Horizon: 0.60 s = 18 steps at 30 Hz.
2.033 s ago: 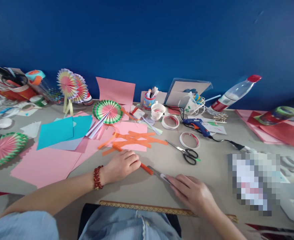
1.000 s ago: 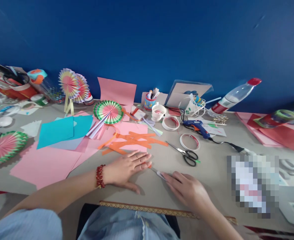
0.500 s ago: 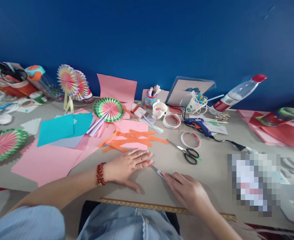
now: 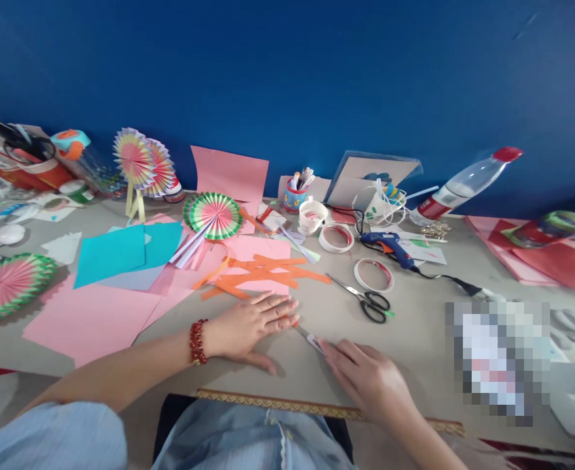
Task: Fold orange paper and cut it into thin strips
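Your left hand [image 4: 248,328] is lying over an orange strip [image 4: 295,323], fingers spread. Your right hand [image 4: 372,377] is gripping a knife [image 4: 313,341], fingers curled.

red beaded bracelet [image 4: 198,341] | light-blue left sleeve [image 4: 52,434] | blue denim garment [image 4: 233,434] | white scalloped trim [image 4: 282,445]

Orange strips [image 4: 260,266], pink paper [image 4: 91,316] and turquoise sheets [image 4: 111,254] brighten a grey table [image 4: 421,339], with a white-handled knife [image 4: 313,341], a dark-red bracelet [image 4: 198,341], a pink fan [image 4: 216,214] banded green and white, and a blue wall [image 4: 287,78].
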Each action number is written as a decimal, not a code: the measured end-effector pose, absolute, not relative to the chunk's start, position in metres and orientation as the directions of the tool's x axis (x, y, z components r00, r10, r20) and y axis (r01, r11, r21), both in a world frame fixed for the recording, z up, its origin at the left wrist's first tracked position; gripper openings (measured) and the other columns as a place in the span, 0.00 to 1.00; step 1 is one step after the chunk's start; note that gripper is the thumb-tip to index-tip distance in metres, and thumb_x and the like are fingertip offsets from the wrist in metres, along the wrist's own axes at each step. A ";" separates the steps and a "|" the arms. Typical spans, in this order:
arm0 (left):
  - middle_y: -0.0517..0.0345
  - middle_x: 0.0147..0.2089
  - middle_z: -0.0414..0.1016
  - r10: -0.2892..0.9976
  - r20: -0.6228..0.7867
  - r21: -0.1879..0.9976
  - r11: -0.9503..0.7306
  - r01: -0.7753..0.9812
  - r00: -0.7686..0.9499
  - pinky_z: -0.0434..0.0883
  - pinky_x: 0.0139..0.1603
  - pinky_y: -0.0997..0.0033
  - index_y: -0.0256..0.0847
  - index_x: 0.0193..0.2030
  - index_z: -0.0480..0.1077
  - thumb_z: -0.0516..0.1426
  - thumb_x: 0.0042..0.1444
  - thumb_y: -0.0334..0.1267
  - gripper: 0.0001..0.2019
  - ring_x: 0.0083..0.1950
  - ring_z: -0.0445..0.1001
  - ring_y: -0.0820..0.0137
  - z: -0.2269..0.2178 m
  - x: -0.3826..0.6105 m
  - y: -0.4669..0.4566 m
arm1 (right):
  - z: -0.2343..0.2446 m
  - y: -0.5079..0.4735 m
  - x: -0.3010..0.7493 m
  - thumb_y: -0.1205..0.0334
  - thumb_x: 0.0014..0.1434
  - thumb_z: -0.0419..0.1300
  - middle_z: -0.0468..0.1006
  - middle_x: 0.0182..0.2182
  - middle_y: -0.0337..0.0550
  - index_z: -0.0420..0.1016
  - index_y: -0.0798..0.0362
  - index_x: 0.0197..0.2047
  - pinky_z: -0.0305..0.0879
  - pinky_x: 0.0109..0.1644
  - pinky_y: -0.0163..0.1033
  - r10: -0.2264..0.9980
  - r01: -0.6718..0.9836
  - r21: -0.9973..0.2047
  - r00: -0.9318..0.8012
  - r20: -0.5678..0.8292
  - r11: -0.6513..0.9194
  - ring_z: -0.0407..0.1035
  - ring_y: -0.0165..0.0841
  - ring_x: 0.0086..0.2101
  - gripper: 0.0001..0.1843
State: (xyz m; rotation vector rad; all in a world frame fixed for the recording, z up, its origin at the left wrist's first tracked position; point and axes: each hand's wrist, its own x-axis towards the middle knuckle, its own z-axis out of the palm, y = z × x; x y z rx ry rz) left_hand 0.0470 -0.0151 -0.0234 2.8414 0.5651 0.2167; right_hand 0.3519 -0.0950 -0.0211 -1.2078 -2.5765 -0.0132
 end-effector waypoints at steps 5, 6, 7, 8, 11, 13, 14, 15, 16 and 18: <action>0.45 0.77 0.47 0.368 0.075 0.273 -0.901 0.336 0.927 0.44 0.77 0.50 0.38 0.78 0.40 0.50 0.62 0.69 0.49 0.78 0.45 0.57 -0.015 0.038 -0.014 | -0.014 -0.083 0.355 0.69 0.70 0.52 0.76 0.29 0.40 0.79 0.52 0.53 0.62 0.34 0.34 0.702 0.727 -0.007 -0.660 0.267 0.686 0.70 0.28 0.27 0.16; 0.45 0.77 0.47 0.360 0.066 0.276 -0.903 0.329 0.931 0.44 0.77 0.51 0.38 0.78 0.40 0.50 0.62 0.69 0.49 0.78 0.46 0.57 -0.015 0.036 -0.013 | -0.012 -0.080 0.355 0.69 0.69 0.52 0.76 0.29 0.40 0.80 0.52 0.53 0.61 0.34 0.35 0.686 0.715 0.017 -0.678 0.264 0.699 0.70 0.28 0.26 0.16; 0.45 0.77 0.47 0.353 0.058 0.278 -0.904 0.324 0.934 0.43 0.77 0.52 0.38 0.78 0.39 0.50 0.62 0.69 0.49 0.78 0.46 0.58 -0.015 0.034 -0.013 | -0.012 -0.077 0.356 0.70 0.69 0.52 0.77 0.30 0.40 0.80 0.51 0.53 0.61 0.33 0.36 0.675 0.706 0.033 -0.689 0.264 0.707 0.69 0.28 0.26 0.17; 0.45 0.77 0.47 0.349 0.052 0.278 -0.905 0.322 0.936 0.43 0.77 0.53 0.39 0.78 0.39 0.50 0.62 0.69 0.49 0.78 0.46 0.58 -0.016 0.033 -0.013 | -0.011 -0.074 0.356 0.70 0.69 0.53 0.77 0.30 0.40 0.80 0.50 0.53 0.61 0.33 0.36 0.669 0.701 0.041 -0.695 0.264 0.712 0.68 0.28 0.25 0.17; 0.43 0.77 0.45 0.392 0.049 0.261 -0.893 0.367 0.919 0.44 0.77 0.54 0.37 0.78 0.38 0.50 0.61 0.70 0.51 0.78 0.45 0.57 -0.022 0.033 -0.018 | -0.011 -0.067 0.356 0.69 0.69 0.52 0.77 0.30 0.41 0.79 0.50 0.53 0.60 0.34 0.36 0.658 0.690 0.039 -0.704 0.268 0.722 0.67 0.28 0.26 0.17; 0.42 0.78 0.42 0.451 0.057 0.238 -0.873 0.426 0.891 0.43 0.77 0.54 0.35 0.78 0.39 0.48 0.61 0.71 0.51 0.78 0.43 0.56 -0.026 0.037 -0.024 | -0.012 -0.064 0.356 0.68 0.71 0.51 0.76 0.31 0.41 0.79 0.51 0.54 0.60 0.35 0.36 0.657 0.688 0.035 -0.705 0.267 0.725 0.67 0.28 0.26 0.17; 0.41 0.78 0.41 0.483 0.064 0.225 -0.859 0.459 0.873 0.42 0.77 0.54 0.33 0.78 0.39 0.47 0.62 0.71 0.51 0.79 0.42 0.56 -0.028 0.039 -0.026 | -0.013 -0.062 0.355 0.67 0.71 0.51 0.76 0.30 0.41 0.79 0.51 0.55 0.60 0.34 0.35 0.662 0.693 0.032 -0.700 0.268 0.720 0.67 0.28 0.26 0.17; 0.41 0.78 0.40 0.513 0.073 0.214 -0.846 0.489 0.855 0.41 0.77 0.54 0.32 0.77 0.40 0.46 0.62 0.71 0.51 0.79 0.41 0.55 -0.029 0.041 -0.028 | -0.013 -0.060 0.355 0.66 0.72 0.50 0.75 0.30 0.41 0.79 0.51 0.55 0.60 0.34 0.35 0.671 0.702 0.027 -0.690 0.272 0.711 0.67 0.28 0.26 0.18; 0.40 0.78 0.40 0.537 0.081 0.204 -0.834 0.513 0.840 0.41 0.77 0.54 0.31 0.77 0.40 0.45 0.62 0.71 0.51 0.79 0.40 0.55 -0.029 0.043 -0.030 | -0.014 -0.059 0.355 0.65 0.73 0.49 0.75 0.29 0.40 0.79 0.51 0.55 0.60 0.33 0.35 0.682 0.713 0.021 -0.678 0.274 0.701 0.67 0.28 0.26 0.18; 0.38 0.78 0.40 0.570 0.100 0.192 -0.816 0.546 0.816 0.40 0.77 0.54 0.29 0.77 0.40 0.45 0.61 0.72 0.52 0.79 0.40 0.54 -0.030 0.047 -0.031 | -0.015 -0.056 0.355 0.64 0.74 0.48 0.74 0.28 0.40 0.79 0.50 0.56 0.60 0.33 0.35 0.701 0.732 0.013 -0.658 0.275 0.681 0.67 0.28 0.26 0.19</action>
